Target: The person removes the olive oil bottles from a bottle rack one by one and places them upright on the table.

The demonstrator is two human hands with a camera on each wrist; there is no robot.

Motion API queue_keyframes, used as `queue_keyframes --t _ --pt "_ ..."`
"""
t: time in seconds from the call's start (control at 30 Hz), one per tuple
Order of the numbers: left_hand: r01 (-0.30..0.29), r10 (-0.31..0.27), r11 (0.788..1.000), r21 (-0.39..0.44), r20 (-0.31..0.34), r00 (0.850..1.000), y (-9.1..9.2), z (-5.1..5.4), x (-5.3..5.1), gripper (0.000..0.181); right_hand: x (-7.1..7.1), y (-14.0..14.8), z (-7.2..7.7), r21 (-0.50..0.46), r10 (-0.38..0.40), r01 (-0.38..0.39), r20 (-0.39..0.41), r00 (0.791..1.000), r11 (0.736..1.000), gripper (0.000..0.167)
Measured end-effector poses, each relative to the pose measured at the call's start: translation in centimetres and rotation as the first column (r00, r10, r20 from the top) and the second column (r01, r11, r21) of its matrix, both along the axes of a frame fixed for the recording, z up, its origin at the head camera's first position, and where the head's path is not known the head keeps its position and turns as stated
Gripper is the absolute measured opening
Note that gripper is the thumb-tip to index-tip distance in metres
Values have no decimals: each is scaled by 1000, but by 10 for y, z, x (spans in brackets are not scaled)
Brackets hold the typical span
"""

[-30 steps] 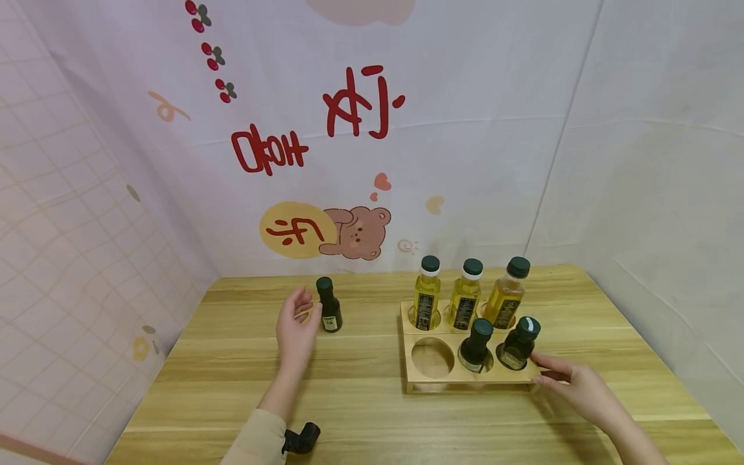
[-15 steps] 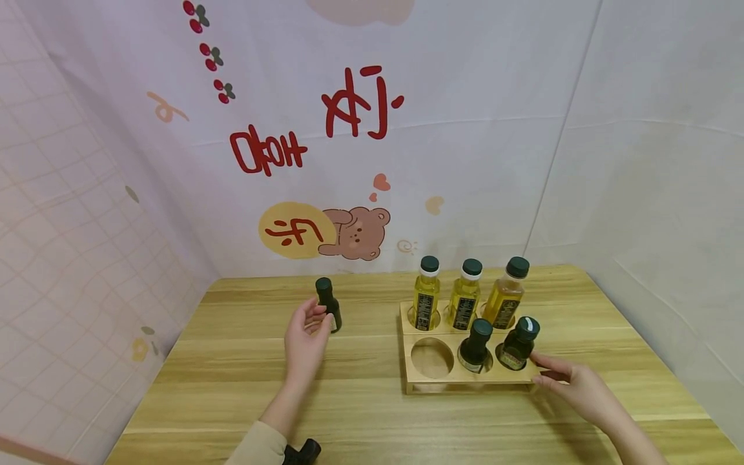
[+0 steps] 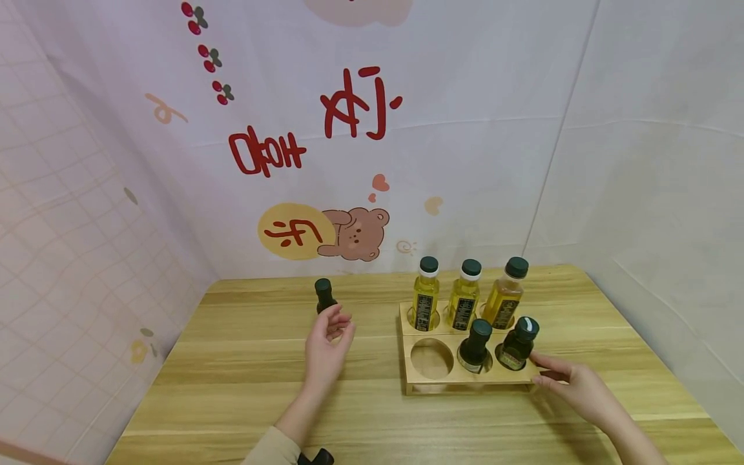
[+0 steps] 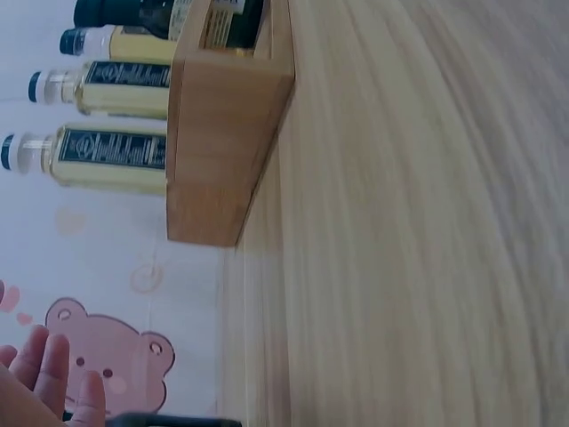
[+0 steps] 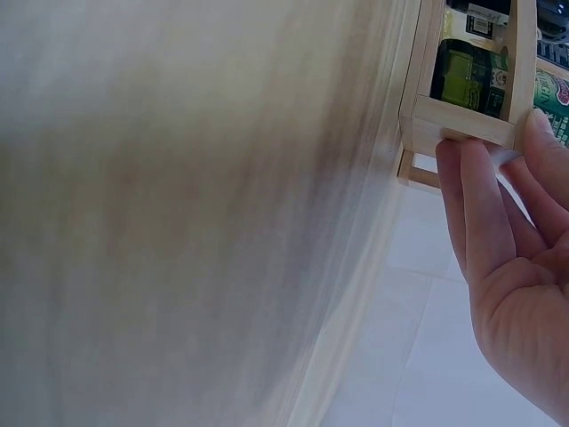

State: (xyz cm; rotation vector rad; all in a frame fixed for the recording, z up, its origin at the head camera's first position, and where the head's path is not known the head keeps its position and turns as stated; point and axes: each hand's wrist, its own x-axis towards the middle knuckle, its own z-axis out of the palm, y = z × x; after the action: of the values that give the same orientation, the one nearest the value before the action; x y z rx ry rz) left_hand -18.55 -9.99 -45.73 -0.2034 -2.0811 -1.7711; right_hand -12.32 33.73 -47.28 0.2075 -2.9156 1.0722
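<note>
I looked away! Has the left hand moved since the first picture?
Yes: the left hand moved right, toward the wooden rack, and now hides the lower part of the lone dark bottle.

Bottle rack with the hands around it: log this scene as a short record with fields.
Wooden rack: two rows of three round holes, standing on the table
Rear row: two yellow bottles and an amber bottle, all dark-capped
Front row: left hole empty; dark bottles in the middle and right holes
Lone bottle: dark, on the table left of the rack, lower part hidden by the left grip
Left grip: fingers loosely curled; contact with the lone bottle unclear
Right grip: thumb and fingertips hold the rack's right end
</note>
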Motion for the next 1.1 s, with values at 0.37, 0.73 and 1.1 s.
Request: queue_keyframes --t 0.37,0.73,1.1 --pt "85 -85 996 -10 28 996 36 3 7 43 0 0 -1 1 -8 8 -6 1000 1000 47" --pt "213 -214 977 -21 -15 977 70 -2 16 44 0 0 -1 -8 -1 1 -22 1000 1000 46" --pt "338 -338 940 -43 16 941 104 1 23 50 1 0 -1 2 6 -6 -41 999 1000 45"
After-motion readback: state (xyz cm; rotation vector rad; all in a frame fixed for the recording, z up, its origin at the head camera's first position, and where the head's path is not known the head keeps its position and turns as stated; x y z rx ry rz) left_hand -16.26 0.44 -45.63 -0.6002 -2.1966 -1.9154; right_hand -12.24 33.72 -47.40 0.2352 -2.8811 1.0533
